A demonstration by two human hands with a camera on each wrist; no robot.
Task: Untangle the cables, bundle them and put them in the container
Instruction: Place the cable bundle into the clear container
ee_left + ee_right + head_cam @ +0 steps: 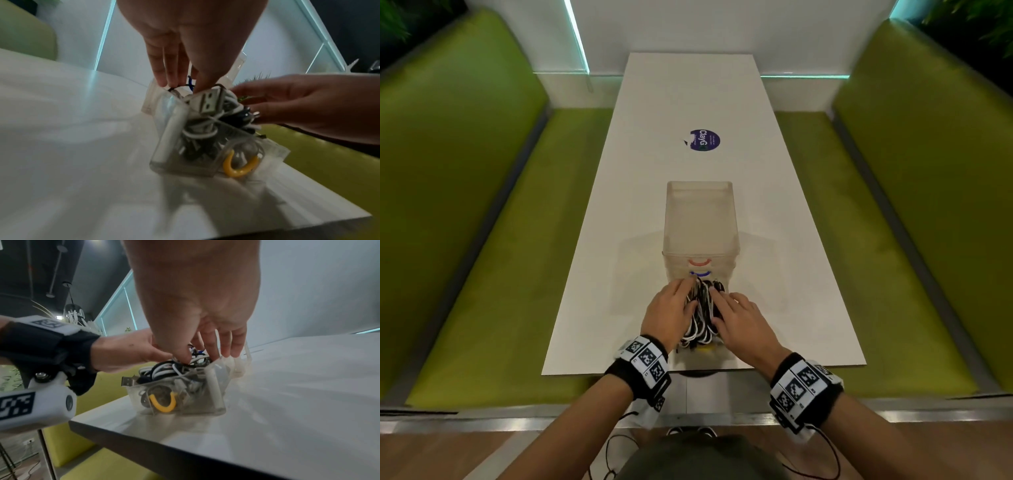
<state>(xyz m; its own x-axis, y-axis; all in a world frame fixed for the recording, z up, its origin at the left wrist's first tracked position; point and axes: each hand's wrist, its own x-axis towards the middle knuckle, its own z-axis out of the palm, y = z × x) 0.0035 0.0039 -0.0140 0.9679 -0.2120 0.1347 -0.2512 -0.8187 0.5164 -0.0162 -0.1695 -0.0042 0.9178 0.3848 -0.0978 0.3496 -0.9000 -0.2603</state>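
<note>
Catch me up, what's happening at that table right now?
A person is working both hands into a pile of black and white cables sitting in a small clear container near the table edge. The left hand and right hand finger the top of the pile. A taller stack of clear containers stands just behind it.

Black wristbands (643, 368) carry white blocks with black square-code markers; thin black cables (828, 455) trail beneath.

Cables (700, 310) in container (213, 395) at table's (774, 240) near edge, stacked boxes (700, 219) just behind
</note>
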